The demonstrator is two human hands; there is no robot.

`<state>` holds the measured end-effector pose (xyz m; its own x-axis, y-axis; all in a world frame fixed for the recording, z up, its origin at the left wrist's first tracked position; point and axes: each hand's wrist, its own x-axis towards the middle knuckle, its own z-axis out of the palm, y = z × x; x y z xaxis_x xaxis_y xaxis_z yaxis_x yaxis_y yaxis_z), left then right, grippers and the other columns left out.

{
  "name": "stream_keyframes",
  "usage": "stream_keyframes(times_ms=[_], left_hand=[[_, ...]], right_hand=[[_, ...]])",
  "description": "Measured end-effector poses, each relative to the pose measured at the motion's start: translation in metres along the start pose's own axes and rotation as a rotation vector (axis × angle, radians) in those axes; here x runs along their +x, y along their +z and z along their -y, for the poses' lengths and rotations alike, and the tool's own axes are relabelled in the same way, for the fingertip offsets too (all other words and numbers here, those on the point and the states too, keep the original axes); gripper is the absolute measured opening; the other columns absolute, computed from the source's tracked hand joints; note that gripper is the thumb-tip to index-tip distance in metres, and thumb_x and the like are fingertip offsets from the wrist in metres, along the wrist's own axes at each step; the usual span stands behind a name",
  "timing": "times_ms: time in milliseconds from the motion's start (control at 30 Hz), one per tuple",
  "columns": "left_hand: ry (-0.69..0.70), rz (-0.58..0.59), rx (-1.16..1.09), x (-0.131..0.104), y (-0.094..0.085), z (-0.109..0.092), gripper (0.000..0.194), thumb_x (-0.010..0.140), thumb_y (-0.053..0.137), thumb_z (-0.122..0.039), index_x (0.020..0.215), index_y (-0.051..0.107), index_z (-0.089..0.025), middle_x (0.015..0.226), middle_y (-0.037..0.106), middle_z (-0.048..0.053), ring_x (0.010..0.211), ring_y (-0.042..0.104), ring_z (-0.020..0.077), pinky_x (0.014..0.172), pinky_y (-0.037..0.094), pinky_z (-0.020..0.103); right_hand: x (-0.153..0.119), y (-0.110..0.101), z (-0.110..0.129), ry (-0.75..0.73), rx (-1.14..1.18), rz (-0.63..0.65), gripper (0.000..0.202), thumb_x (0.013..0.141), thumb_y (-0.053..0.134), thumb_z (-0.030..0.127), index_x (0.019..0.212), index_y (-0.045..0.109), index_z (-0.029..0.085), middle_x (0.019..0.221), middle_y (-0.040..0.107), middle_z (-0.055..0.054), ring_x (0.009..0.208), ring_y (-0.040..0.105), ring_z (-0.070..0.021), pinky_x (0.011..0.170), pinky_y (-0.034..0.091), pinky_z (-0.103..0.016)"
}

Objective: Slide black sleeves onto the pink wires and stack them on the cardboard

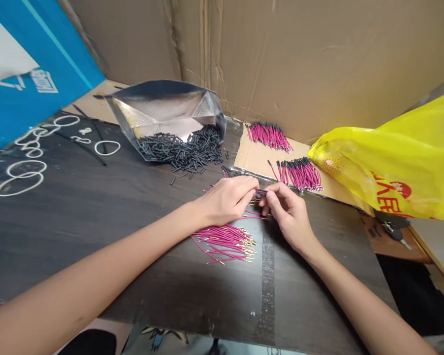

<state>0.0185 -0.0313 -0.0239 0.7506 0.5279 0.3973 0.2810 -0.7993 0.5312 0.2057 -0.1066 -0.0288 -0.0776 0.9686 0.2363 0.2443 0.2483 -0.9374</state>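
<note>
Over the dark table, my left hand [231, 199] and my right hand [290, 214] meet fingertip to fingertip. A short black tube [261, 192] spans the small gap, pinched at its ends by both hands; the fingers hide part of it. Under and in front of my left wrist lies a bundle of dark pink wires [225, 241] with gold-coloured metal tips. A few more such wires lie below the fingertips, partly covered by the hands. Just behind the hands, some loose black tubes [231, 171] rest on the table.
An open silvery bag [177, 111] spills many black tubes at the back. Two groups of black-capped pink wires [301, 173] lie on cardboard [253, 160]. A yellow plastic bag [388, 162] bulges in from the right. Rubber bands [22, 177] lie at left, keys [395, 232] at right.
</note>
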Motion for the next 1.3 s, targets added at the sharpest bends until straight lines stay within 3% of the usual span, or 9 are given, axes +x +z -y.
stream_keyframes(times_ms=[200,433,567,700,800,900,1000,1167,1300], left_hand=[[-0.011,-0.002,-0.016,-0.001,-0.001,-0.001,0.025,0.103,0.034,-0.018,0.093,0.056,-0.014,0.086,0.058,0.004,0.078,0.053,0.0141,0.075,0.044,0.031],[0.025,-0.025,0.035,-0.004,-0.003,0.0,0.023,0.102,0.034,-0.018,0.09,0.053,-0.015,0.086,0.057,0.005,0.079,0.05,0.0156,0.074,0.043,0.032],[0.024,-0.137,-0.022,-0.005,-0.011,-0.01,0.026,0.102,0.033,-0.019,0.088,0.054,-0.015,0.088,0.057,0.006,0.085,0.048,0.0182,0.081,0.043,0.034],[-0.126,-0.198,-0.302,-0.005,-0.014,-0.026,0.026,0.102,0.04,-0.026,0.087,0.059,-0.017,0.106,0.058,0.008,0.104,0.051,0.0204,0.097,0.041,0.036],[-0.212,-0.2,-0.579,-0.004,-0.009,-0.029,0.025,0.099,0.047,-0.028,0.082,0.06,-0.016,0.112,0.056,0.008,0.112,0.052,0.0206,0.104,0.039,0.035],[-0.261,-0.221,-0.817,-0.002,-0.002,-0.027,0.028,0.095,0.054,-0.034,0.076,0.06,-0.015,0.106,0.055,0.008,0.107,0.053,0.021,0.101,0.038,0.035],[-0.343,-0.212,-1.053,-0.002,0.001,-0.028,0.026,0.09,0.06,-0.036,0.076,0.06,-0.014,0.1,0.053,0.005,0.093,0.052,0.0173,0.089,0.04,0.03],[-0.425,-0.227,-1.202,-0.004,0.0,-0.032,0.014,0.084,0.061,-0.027,0.079,0.062,-0.014,0.1,0.059,0.004,0.098,0.053,0.0179,0.091,0.037,0.03],[-0.464,-0.281,-1.224,-0.003,0.004,-0.024,0.027,0.086,0.063,-0.033,0.108,0.07,-0.018,0.113,0.066,0.007,0.111,0.056,0.0223,0.095,0.04,0.033]], right_hand=[[0.002,0.002,-0.005,0.053,0.169,-0.023,0.02,0.105,0.052,0.038,0.109,0.061,0.021,0.084,0.064,-0.002,0.065,0.056,-0.0117,0.055,0.043,-0.023],[-0.003,0.006,-0.012,0.038,0.118,-0.053,0.019,0.1,0.061,0.038,0.111,0.06,0.023,0.095,0.063,-0.003,0.072,0.059,-0.0132,0.06,0.048,-0.023],[-0.004,0.01,-0.015,0.059,0.104,-0.056,0.022,0.099,0.06,0.04,0.112,0.06,0.022,0.095,0.064,-0.004,0.077,0.061,-0.0158,0.063,0.05,-0.024],[-0.001,0.02,-0.015,-0.008,0.032,-0.041,0.026,0.097,0.062,0.042,0.113,0.066,0.023,0.105,0.066,-0.007,0.092,0.065,-0.0226,0.07,0.054,-0.027],[0.001,0.028,-0.016,-0.056,0.005,-0.09,0.026,0.095,0.062,0.046,0.099,0.07,0.022,0.095,0.067,-0.007,0.085,0.065,-0.0236,0.069,0.055,-0.028],[0.002,0.033,-0.019,-0.051,-0.005,-0.144,0.031,0.092,0.063,0.052,0.084,0.067,0.022,0.081,0.064,-0.004,0.075,0.065,-0.0232,0.065,0.056,-0.029],[0.003,0.036,-0.022,-0.075,0.009,-0.171,0.033,0.09,0.065,0.054,0.083,0.067,0.022,0.083,0.065,-0.005,0.079,0.066,-0.0248,0.072,0.058,-0.031],[0.003,0.047,-0.02,-0.065,0.037,-0.24,0.034,0.09,0.065,0.053,0.091,0.072,0.02,0.092,0.069,-0.007,0.091,0.068,-0.0268,0.083,0.057,-0.032],[0.006,0.041,-0.016,-0.051,-0.038,-0.322,0.041,0.09,0.063,0.059,0.096,0.074,0.02,0.092,0.072,-0.008,0.079,0.069,-0.0265,0.074,0.058,-0.032]])
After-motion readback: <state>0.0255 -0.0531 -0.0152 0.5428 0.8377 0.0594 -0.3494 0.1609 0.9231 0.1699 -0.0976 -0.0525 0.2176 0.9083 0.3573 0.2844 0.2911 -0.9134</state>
